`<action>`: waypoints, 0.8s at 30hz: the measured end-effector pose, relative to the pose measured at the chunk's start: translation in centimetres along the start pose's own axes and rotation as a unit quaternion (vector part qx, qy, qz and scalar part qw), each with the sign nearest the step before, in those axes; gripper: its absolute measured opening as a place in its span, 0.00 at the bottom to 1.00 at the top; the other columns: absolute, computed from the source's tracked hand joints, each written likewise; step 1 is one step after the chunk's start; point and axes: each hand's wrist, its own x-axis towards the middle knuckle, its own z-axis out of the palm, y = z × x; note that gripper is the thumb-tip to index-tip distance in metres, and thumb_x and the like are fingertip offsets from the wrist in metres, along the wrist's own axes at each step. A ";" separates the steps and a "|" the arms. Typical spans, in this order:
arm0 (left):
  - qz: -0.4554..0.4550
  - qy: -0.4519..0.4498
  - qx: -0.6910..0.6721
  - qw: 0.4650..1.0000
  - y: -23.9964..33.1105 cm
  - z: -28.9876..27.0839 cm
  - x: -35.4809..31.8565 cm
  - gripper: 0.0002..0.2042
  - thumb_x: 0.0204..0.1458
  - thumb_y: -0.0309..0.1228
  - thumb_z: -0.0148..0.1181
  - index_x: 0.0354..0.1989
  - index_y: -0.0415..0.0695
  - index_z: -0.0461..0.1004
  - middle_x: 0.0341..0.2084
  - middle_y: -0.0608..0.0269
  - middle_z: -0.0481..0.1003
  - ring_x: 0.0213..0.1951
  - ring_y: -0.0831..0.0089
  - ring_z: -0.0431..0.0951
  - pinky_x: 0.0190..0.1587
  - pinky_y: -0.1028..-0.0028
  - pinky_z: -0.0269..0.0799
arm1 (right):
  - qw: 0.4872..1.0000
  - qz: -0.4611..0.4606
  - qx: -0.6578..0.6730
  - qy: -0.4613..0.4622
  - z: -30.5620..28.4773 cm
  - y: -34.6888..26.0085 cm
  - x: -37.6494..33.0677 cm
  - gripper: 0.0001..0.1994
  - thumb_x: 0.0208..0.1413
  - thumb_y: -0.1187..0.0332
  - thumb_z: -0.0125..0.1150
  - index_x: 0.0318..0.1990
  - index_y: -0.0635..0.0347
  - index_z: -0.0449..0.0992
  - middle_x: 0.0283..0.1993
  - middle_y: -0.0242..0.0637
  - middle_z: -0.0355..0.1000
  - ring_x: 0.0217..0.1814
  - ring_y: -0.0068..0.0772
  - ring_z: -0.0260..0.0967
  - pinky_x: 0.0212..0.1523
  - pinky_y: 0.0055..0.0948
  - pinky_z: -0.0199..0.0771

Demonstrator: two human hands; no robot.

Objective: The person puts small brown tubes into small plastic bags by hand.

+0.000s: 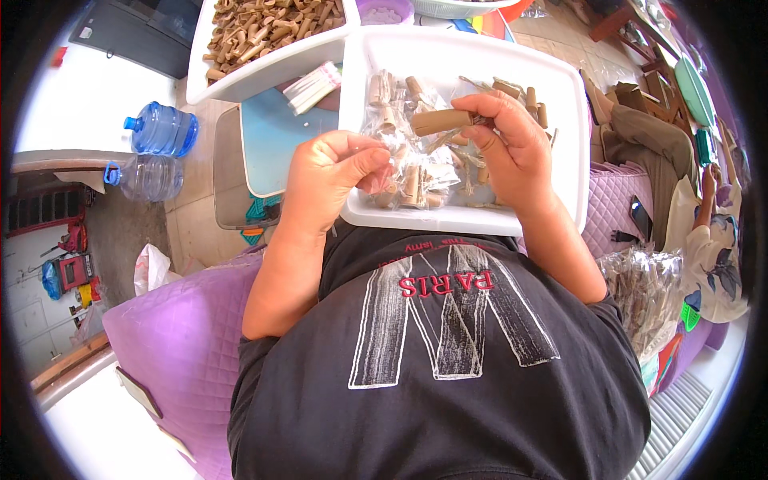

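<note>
My right hand (512,148) is closed on a short brown cardboard tube (442,122), held above a white plastic tray (448,222). A crinkled strip of clear film shows just below the tube. To its left, my left hand (332,172) pinches thumb to forefinger at the tray's left side. Clear plastic lies at its fingertips, but what it grips, if anything, I cannot make out. Under both hands, the tray holds several clear plastic packets (412,180) with brown tube pieces inside.
A second white tray (280,60) heaped with brown pieces stands beyond, at the left. Below it, a bundle of white sticks (312,88) lies by a light blue board (272,136). Two water jugs (164,132) are farther left. At the right, another person (708,248) sits near clear bags (644,292).
</note>
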 end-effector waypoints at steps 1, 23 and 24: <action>-0.020 -0.002 -0.012 1.000 -0.1 0.0 0.0 0.09 0.46 0.26 0.61 0.33 0.33 0.73 0.21 0.59 0.75 0.21 0.78 0.73 0.25 0.81 0.68 | 0.999 -0.028 -0.027 -0.011 -0.2 -0.4 0.2 0.12 0.44 0.80 0.55 0.40 0.62 0.73 0.31 0.38 0.68 0.33 0.32 0.67 0.35 0.24 0.67; 0.309 0.096 0.230 0.918 -1.8 4.0 -0.6 0.08 0.50 0.27 0.56 0.37 0.36 0.71 0.28 0.54 0.74 0.30 0.69 0.75 0.34 0.74 0.70 | 0.968 0.131 0.214 -0.001 2.5 0.5 -3.0 0.10 0.50 0.79 0.53 0.41 0.63 0.71 0.30 0.29 0.68 0.32 0.16 0.63 0.35 0.17 0.65; 0.303 0.103 0.220 0.922 -2.1 4.1 -0.6 0.08 0.50 0.27 0.56 0.37 0.36 0.71 0.27 0.55 0.73 0.29 0.69 0.74 0.34 0.73 0.70 | 0.968 0.131 0.215 -0.001 2.6 0.6 -3.1 0.10 0.50 0.79 0.53 0.41 0.63 0.71 0.30 0.29 0.68 0.32 0.16 0.63 0.35 0.17 0.65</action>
